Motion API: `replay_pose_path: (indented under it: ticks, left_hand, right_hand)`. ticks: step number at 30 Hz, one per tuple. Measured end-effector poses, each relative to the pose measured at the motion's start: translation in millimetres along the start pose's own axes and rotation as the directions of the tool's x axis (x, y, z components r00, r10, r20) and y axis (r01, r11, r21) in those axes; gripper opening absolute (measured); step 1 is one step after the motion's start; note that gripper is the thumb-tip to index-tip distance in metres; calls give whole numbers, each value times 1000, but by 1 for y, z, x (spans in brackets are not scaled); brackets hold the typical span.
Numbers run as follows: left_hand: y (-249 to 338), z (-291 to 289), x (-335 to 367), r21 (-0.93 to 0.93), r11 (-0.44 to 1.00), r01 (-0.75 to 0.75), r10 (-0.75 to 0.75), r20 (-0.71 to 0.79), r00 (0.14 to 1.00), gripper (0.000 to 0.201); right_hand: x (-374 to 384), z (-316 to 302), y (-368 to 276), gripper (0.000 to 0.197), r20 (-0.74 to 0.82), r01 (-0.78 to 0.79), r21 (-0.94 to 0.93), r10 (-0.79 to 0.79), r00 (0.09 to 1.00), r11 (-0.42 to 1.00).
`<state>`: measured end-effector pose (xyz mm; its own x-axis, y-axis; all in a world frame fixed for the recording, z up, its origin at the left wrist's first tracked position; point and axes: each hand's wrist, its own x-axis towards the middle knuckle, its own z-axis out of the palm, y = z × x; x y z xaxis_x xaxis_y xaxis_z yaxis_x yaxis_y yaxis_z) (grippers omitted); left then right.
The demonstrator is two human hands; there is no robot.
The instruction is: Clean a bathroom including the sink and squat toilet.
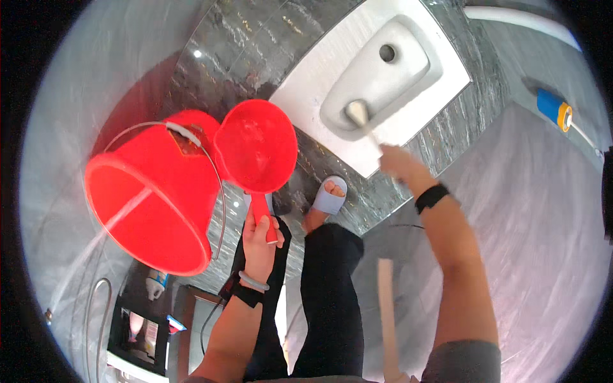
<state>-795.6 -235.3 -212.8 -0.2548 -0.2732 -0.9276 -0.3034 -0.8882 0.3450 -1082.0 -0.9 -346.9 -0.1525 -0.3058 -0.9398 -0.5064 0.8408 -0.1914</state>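
Observation:
My left hand [258, 241] is closed round the handle of a red plastic water dipper [257, 150], held bowl-up above the floor. The dipper is beside a large red bucket [211, 198] on the left, which has a wire handle with a pale grip. My right hand [401, 165] grips the handle of a toilet brush. Its pale brush head [357, 113] is in the near end of the white squat toilet [306, 102]; whether it touches the surface I cannot tell. The toilet's round drain hole lies farther off.
What looks like a water jet [80, 260] runs from a wall nozzle [48, 315] into the bucket. A dark shelf [118, 335] holds bottles at lower left. A blue and yellow cylinder [554, 111] and a white pipe [523, 22] are at right. A pale strip [387, 313] rises from below.

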Motion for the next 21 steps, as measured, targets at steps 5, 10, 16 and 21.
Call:
replay_pose_path:
  ticks: [5, 10, 16, 21]
  left_hand:
    - [8, -12, -8, -23, 999, -23, 23, 1, 1000, 31]
    - [9, -16, -11, -9, 1000, 7, -7, 31, 999, 30]
    - [1, -32, -12, 12, 1000, 15, -16, 39, 999, 35]
    - [-5, -30, -17, -15, 1000, 24, -24, 12, 1000, 35]
  right_hand:
    - [-31, -18, -53, 35, 50, -83, 59, 81, 995, 995]
    - [-32, -88, -2, 39, -285, -379, -160, 325, 902, 911]
    - [-86, 35, -80, 49, -241, -122, 250, 184, 953, 961]
    - [-100, 101, -161, 60, -349, 34, 207, 42, 936, 978]
